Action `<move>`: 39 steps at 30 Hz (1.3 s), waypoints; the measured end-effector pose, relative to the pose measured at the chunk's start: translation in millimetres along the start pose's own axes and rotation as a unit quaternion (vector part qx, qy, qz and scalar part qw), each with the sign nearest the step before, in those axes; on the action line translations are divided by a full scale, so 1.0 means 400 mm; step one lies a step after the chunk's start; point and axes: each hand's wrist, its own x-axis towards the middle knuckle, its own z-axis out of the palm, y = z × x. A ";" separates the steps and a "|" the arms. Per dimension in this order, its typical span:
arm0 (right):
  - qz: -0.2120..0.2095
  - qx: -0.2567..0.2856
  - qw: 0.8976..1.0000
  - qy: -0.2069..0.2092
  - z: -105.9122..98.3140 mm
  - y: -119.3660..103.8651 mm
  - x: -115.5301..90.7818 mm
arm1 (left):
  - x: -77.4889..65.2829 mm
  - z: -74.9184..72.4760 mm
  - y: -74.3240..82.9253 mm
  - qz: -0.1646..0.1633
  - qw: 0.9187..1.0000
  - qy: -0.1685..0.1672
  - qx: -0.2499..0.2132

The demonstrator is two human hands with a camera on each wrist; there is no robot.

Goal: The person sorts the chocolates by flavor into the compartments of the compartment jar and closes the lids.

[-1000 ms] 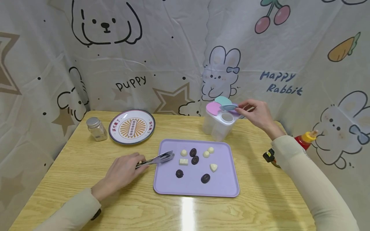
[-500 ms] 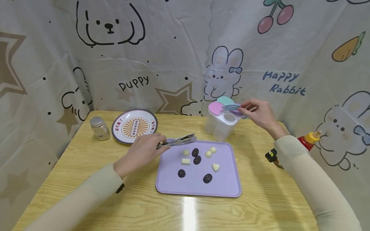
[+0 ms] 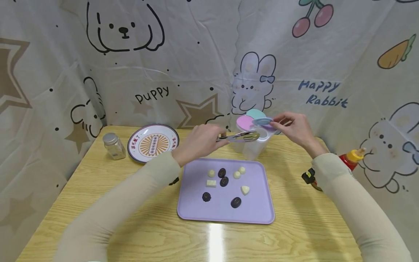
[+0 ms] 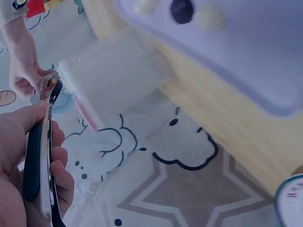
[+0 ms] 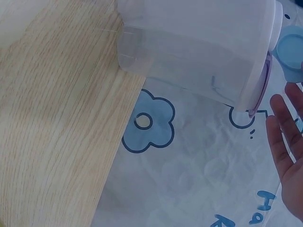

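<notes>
My left hand (image 3: 204, 140) grips metal tongs (image 3: 240, 137), whose dark handle shows in the left wrist view. Their tips overlap the round opening of a translucent lidded container (image 3: 251, 149) in the head view. I cannot tell whether anything sits between the tips. My right hand (image 3: 294, 128) pinches the raised blue lid (image 3: 262, 121) of that container. The pink lid (image 3: 244, 123) and teal lid (image 3: 256, 114) lie down, as does a purple one, partly hidden. On a lilac tray (image 3: 226, 214) lie several dark chocolates (image 3: 235, 202) and white chocolates (image 3: 211, 183).
A patterned plate (image 3: 170, 143) sits back left, with a glass jar (image 3: 114, 146) with a metal cap beside it. Partly behind the right sleeve stands a red bottle (image 3: 348, 161) with a yellow top. A printed cloth (image 3: 196, 80) hangs behind the wooden table (image 3: 157, 233).
My left hand has carried the tongs up and rightward from the tray's left edge to the container's opening. My right hand has kept the blue lid raised. The chocolates lie as before.
</notes>
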 end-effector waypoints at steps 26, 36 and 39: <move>0.002 -0.003 1.000 -0.010 -0.009 0.000 0.004 | 0.169 -0.012 0.036 0.013 0.997 -0.059 0.040; 0.004 -0.004 1.000 -0.007 -0.009 0.002 0.008 | 0.164 -0.020 0.036 -0.002 0.997 -0.059 0.042; 0.007 -0.003 1.000 -0.009 -0.009 0.001 0.007 | 0.153 -0.025 0.031 -0.004 0.997 -0.061 0.040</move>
